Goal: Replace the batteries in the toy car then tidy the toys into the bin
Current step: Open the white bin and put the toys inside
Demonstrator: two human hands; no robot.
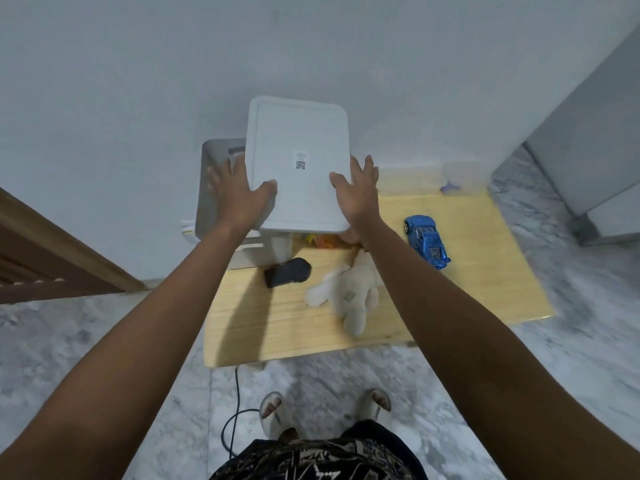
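Both hands gripped a white lid, the left hand (239, 188) on its left edge and the right hand (356, 192) on its right, holding it tilted above the bin (273, 249). The blue toy car (425, 240) lay on the wooden table (467, 289), near a white plush toy (349, 292) and a black object (286, 271).

You see one small white label (300, 160) near the middle of the white lid (298, 140). It carries a black QR code under a few lines of print too small to read.
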